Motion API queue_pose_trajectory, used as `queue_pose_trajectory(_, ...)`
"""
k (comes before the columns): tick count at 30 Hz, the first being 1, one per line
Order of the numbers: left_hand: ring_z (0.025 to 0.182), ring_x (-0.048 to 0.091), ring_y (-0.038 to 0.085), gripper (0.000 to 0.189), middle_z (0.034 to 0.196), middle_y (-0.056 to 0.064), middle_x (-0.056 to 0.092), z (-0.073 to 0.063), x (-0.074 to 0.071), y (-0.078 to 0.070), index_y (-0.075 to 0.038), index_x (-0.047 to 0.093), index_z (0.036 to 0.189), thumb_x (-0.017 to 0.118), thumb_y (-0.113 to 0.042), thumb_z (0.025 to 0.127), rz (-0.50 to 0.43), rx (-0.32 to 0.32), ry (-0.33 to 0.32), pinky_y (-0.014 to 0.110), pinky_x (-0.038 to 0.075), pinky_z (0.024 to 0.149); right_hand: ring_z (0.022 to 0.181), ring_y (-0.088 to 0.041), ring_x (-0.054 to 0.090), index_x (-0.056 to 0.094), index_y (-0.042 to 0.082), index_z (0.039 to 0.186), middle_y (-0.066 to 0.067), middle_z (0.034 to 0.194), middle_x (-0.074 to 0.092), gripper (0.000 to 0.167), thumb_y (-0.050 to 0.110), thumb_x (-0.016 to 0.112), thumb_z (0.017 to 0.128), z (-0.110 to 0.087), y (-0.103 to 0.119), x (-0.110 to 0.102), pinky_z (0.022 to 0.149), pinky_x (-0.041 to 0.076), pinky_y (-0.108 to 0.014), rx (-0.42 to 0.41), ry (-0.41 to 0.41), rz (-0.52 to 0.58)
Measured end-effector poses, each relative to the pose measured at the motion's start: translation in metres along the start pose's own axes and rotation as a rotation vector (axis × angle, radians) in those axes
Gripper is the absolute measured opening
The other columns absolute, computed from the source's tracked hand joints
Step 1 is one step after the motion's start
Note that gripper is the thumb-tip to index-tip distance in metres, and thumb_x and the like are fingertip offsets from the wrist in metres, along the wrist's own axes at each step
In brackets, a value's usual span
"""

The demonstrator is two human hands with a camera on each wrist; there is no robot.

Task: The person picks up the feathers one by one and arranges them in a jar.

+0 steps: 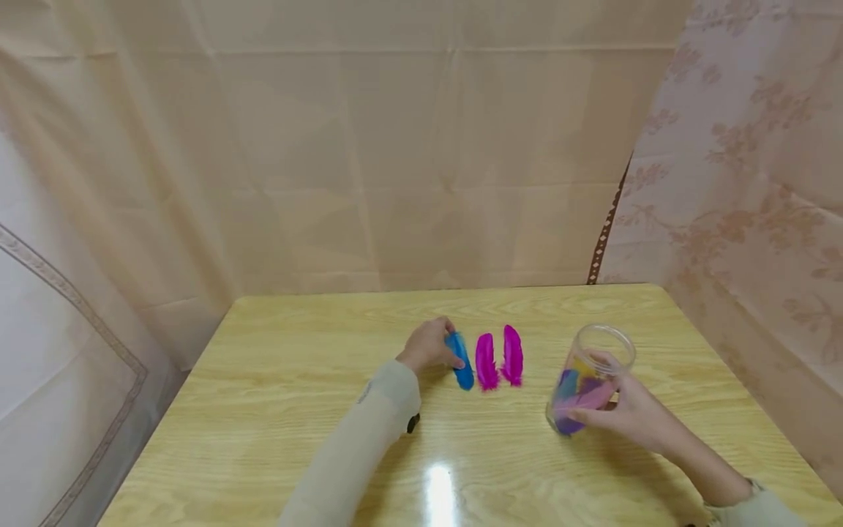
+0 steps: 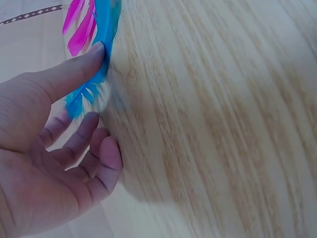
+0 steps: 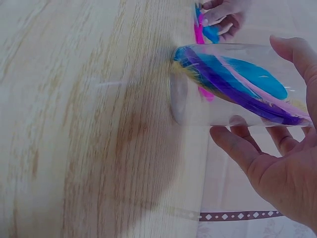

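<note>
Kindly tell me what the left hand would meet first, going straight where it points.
Past the blue feather it touches, the left hand likely meets the nearer magenta feather; depth is unclear.

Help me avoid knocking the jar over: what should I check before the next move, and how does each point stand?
1. Left hand on the blue feather: ok, thumb touching it.
2. Firm grip on that feather: cannot tell.
3. Right hand holding the clear jar: ok.
4. Jar's base flat on the table: cannot tell.
5. Jar's mouth uncovered: ok, no lid on it.
6. Two magenta feathers lying side by side: ok, between blue feather and jar.
</note>
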State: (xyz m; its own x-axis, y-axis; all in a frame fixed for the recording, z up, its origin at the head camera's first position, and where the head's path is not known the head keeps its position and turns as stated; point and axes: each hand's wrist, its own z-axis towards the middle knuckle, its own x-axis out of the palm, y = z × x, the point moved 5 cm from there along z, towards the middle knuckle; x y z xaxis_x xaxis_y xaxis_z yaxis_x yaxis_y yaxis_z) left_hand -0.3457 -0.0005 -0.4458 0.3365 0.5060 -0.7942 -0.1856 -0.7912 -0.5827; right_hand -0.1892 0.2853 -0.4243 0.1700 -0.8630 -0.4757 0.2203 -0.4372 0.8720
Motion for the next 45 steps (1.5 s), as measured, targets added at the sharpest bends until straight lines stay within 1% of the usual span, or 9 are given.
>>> queue_pose_trajectory(6,0.099,0.059,0.027,0.058,0.115,0.011,0.064,0.0010,0.0014,-0.0005,-0.009,0.056,0.122,0.091,-0.018,0.077,-0.057,0.024,0.014,0.042,0.052,0.094,0.114,-0.051,0.056,0.026,0.002,0.153,-0.034,0.140,0.039,0.092,0.013,0.085,0.083,0.0010,-0.0028,0.0001,0.083,0.060,-0.036,0.007,-0.002,0.000)
queue_pose_trajectory(15,0.099,0.058,0.026,0.054,0.109,0.009,0.063,0.0003,0.0024,0.0017,-0.009,0.056,0.119,0.090,-0.015,0.078,-0.081,0.059,0.032,0.041,0.052,0.093,0.115,-0.055,0.055,0.026,0.000,0.153,-0.038,0.145,0.034,0.093,0.013,0.085,0.083,0.0008,-0.0035,0.0017,0.082,0.060,-0.037,0.013,-0.002,-0.011)
queue_pose_trajectory(19,0.099,0.058,0.025,0.052,0.109,0.009,0.063,-0.0001,0.0046,0.0013,-0.009,0.057,0.117,0.090,-0.014,0.078,-0.095,0.079,0.040,0.040,0.052,0.093,0.113,-0.050,0.058,0.025,0.002,0.154,-0.035,0.140,0.041,0.093,0.013,0.085,0.084,-0.0009,-0.0038,0.0018,0.082,0.061,-0.034,0.018,-0.004,-0.014)
queue_pose_trajectory(23,0.096,0.057,0.022,0.047,0.105,0.006,0.063,0.0016,0.0071,0.0009,-0.007,0.061,0.117,0.089,-0.015,0.080,-0.077,0.108,0.049,0.037,0.052,0.092,0.113,-0.048,0.058,0.026,0.004,0.154,-0.031,0.135,0.047,0.091,0.013,0.084,0.085,-0.0017,-0.0018,0.0006,0.081,0.061,-0.033,0.011,-0.012,-0.007)
queue_pose_trajectory(28,0.096,0.058,0.020,0.048,0.105,0.003,0.064,0.0019,0.0070,0.0016,-0.004,0.063,0.122,0.087,-0.015,0.082,-0.046,0.105,0.050,0.035,0.052,0.094,0.115,-0.052,0.055,0.024,0.002,0.154,-0.033,0.140,0.041,0.091,0.012,0.083,0.085,0.0003,-0.0010,0.0010,0.082,0.061,-0.036,-0.009,-0.002,-0.013)
queue_pose_trajectory(35,0.103,0.060,0.023,0.049,0.113,0.007,0.066,0.0002,0.0060,-0.0016,-0.002,0.063,0.125,0.086,-0.015,0.084,-0.040,0.113,0.052,0.037,0.052,0.098,0.117,-0.055,0.052,0.023,0.001,0.154,-0.035,0.145,0.034,0.092,0.013,0.083,0.086,0.0016,-0.0019,0.0014,0.084,0.060,-0.038,0.005,0.009,-0.007)
queue_pose_trajectory(41,0.112,0.062,0.027,0.051,0.120,0.012,0.066,0.0023,0.0084,-0.0049,0.002,0.060,0.133,0.080,-0.015,0.089,-0.109,0.130,0.068,0.039,0.051,0.102,0.119,-0.056,0.051,0.022,0.001,0.154,-0.036,0.146,0.032,0.092,0.013,0.083,0.086,0.0012,-0.0015,0.0010,0.084,0.060,-0.039,0.013,0.011,-0.003)
queue_pose_trajectory(43,0.110,0.063,0.026,0.048,0.118,0.011,0.067,0.0032,0.0087,-0.0064,0.001,0.061,0.132,0.079,-0.016,0.091,-0.140,0.131,0.076,0.038,0.052,0.100,0.119,-0.056,0.051,0.022,0.000,0.154,-0.036,0.146,0.032,0.092,0.013,0.083,0.086,0.0011,-0.0020,0.0011,0.084,0.060,-0.038,0.012,0.012,0.000)
queue_pose_trajectory(45,0.105,0.063,0.023,0.043,0.112,0.008,0.067,0.0038,0.0089,-0.0081,-0.001,0.063,0.130,0.077,-0.017,0.093,-0.173,0.133,0.087,0.036,0.054,0.094,0.119,-0.055,0.051,0.023,0.001,0.154,-0.035,0.146,0.033,0.092,0.013,0.083,0.086,0.0008,-0.0021,0.0013,0.084,0.060,-0.038,0.013,0.013,0.006)
